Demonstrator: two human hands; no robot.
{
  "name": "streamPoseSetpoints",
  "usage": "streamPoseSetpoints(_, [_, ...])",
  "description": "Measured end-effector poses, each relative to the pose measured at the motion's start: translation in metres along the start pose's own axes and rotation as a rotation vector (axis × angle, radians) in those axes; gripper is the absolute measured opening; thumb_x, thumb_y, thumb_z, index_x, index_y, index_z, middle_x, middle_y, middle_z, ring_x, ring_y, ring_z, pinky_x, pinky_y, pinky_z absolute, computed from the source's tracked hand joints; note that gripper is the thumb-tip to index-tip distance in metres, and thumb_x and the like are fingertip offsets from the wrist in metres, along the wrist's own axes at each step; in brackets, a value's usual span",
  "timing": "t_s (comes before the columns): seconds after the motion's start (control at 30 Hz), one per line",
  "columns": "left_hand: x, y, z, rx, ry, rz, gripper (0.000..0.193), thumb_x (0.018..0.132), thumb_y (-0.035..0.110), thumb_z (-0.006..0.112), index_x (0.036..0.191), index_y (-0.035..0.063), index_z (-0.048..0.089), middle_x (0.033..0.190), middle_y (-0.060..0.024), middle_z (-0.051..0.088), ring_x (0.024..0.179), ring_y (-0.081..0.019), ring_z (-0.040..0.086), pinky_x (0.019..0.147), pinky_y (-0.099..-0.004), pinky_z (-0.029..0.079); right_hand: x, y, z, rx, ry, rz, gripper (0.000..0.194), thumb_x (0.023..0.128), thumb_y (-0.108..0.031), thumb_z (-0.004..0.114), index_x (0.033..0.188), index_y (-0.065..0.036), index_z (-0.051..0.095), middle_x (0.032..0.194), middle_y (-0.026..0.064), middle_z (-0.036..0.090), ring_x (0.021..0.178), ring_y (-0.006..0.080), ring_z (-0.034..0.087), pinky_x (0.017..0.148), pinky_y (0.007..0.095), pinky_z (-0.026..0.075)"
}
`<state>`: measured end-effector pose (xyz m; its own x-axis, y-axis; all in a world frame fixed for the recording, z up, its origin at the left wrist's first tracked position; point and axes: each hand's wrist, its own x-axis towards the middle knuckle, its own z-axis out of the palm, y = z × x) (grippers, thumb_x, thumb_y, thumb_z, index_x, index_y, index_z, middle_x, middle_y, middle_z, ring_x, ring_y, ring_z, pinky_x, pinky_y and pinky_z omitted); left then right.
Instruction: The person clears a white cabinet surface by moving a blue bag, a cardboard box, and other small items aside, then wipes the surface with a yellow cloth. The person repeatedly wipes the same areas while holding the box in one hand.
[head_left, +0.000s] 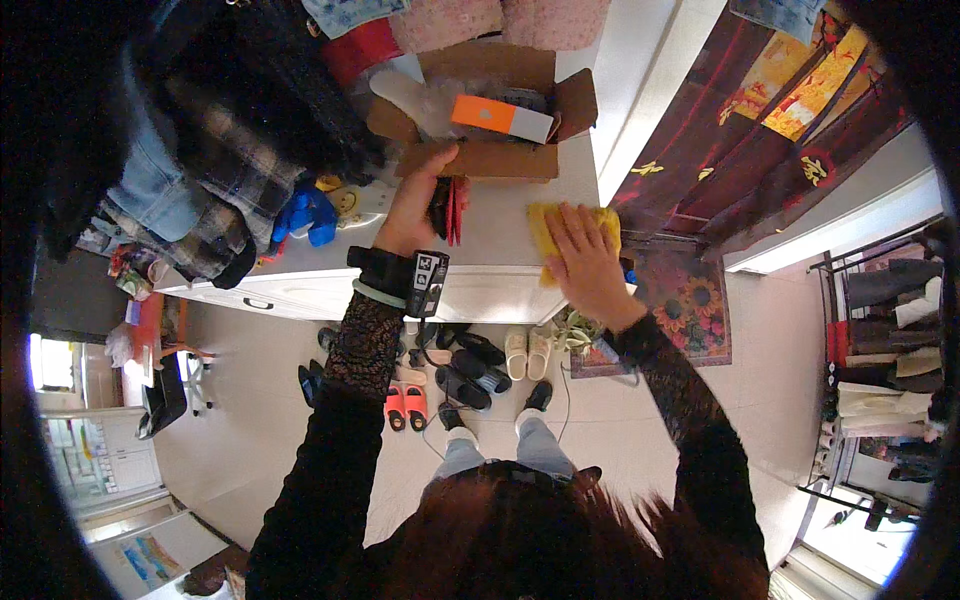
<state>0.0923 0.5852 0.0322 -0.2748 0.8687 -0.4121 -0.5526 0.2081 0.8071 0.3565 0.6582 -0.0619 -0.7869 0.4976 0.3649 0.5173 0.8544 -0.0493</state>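
Observation:
My left hand (416, 201) holds a dark item with red edges (453, 214) above the white cabinet top (495, 217); what kind of item it is I cannot tell. A yellow cloth (541, 231) lies under my right hand (587, 255), which presses it flat at the right end of the top. Behind both hands is an opened cardboard box (487, 161) with an orange and white carton (502, 118) and clear plastic in it.
Folded clothes (247, 165), a blue toy (307, 214) and a small yellow figure (345, 201) are on the left. A potted plant (576, 334) stands below the cabinet's right corner. Several pairs of shoes (465, 375) and a thin cable (566, 405) lie on the floor near my feet.

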Motion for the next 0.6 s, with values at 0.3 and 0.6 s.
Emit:
streamPoseSetpoints(0.3, [-0.088,0.021,-0.040,0.019,0.058,0.028,0.032,0.090,0.038,0.066,0.091,0.0068,0.060,0.067,-0.0053,0.058,0.059,-0.0141,0.056,0.056,-0.0276,0.046,0.022,-0.042,0.028,-0.058,0.087,0.237,0.055,0.095,-0.034,0.047,0.145,-0.013,0.041,0.153,0.0126,0.034,0.140,0.0394,0.031,0.110,0.0588,0.025])
streamPoseSetpoints(0.6, [-0.192,0.028,-0.043,-0.016,0.222,0.207,0.022,0.096,0.028,0.057,0.095,0.0056,0.057,0.072,-0.0045,0.056,0.055,-0.0117,0.048,0.055,-0.0240,0.039,0.069,-0.146,0.030,0.204,0.010,-0.010,0.040,0.082,-0.028,0.055,0.114,-0.006,0.063,0.126,0.0134,0.059,0.118,0.0330,0.051,0.101,0.0525,0.035])
